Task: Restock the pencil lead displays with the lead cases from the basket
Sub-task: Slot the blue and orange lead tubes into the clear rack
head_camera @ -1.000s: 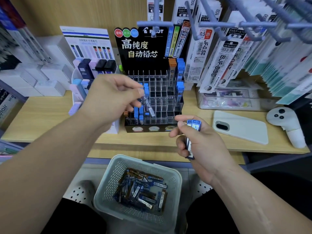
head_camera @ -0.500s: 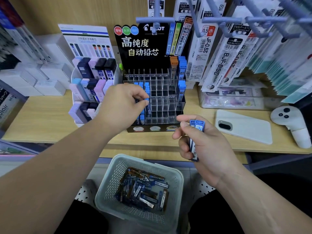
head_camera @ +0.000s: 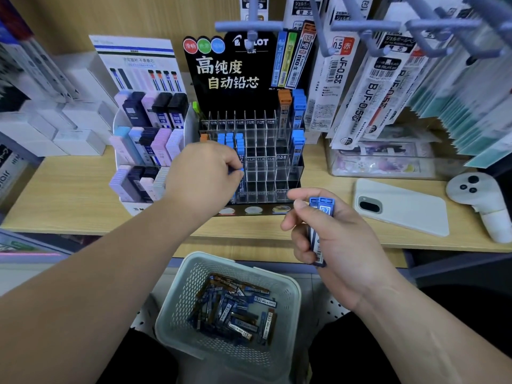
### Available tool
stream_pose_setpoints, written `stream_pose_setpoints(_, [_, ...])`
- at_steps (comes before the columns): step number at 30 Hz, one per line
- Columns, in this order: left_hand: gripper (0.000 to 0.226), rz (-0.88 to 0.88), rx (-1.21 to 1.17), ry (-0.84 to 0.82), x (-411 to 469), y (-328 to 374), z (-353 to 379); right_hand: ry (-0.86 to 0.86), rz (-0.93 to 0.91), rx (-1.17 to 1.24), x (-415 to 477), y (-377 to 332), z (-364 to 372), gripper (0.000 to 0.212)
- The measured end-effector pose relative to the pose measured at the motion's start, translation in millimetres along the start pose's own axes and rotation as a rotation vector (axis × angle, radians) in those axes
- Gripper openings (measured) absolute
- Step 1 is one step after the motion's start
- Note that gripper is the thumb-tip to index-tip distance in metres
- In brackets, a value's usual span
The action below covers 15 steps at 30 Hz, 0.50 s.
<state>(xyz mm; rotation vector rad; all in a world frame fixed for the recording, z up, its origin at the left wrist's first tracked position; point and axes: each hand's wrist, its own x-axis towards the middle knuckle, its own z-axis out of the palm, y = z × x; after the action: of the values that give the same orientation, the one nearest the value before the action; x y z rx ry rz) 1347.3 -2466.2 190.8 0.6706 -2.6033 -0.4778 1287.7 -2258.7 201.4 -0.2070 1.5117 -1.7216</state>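
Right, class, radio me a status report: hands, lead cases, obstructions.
Left hand pinching a blue-capped case at the clear display. Right hand holding spare 0.7 cases. Basket holds more. Nothing in the way.

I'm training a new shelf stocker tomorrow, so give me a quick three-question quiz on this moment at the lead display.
1. True or false: loose cases lie in the basket.
2. Which number shows on the held cases in the right hand? A 0.3, B 0.7, C 0.9.
3. Fill in: the left hand pinches a ____-capped single case at the clear display.
Key: 1 true; 2 B; 3 blue.
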Motion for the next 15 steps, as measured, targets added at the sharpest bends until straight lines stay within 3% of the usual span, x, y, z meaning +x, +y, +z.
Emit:
stream_pose_setpoints(11, [0.019,-0.061,0.014,-0.061,0.0,-1.5,1.0,0.014,0.007,0.011,1.6,-0.4,1.0,0.014])
stream_pose_setpoints(15, [0.024,0.004,-0.059,-0.235,-1.4,-4.1,-16.7,0.004,0.007,0.006,1.9,0.4,2.7,0.015])
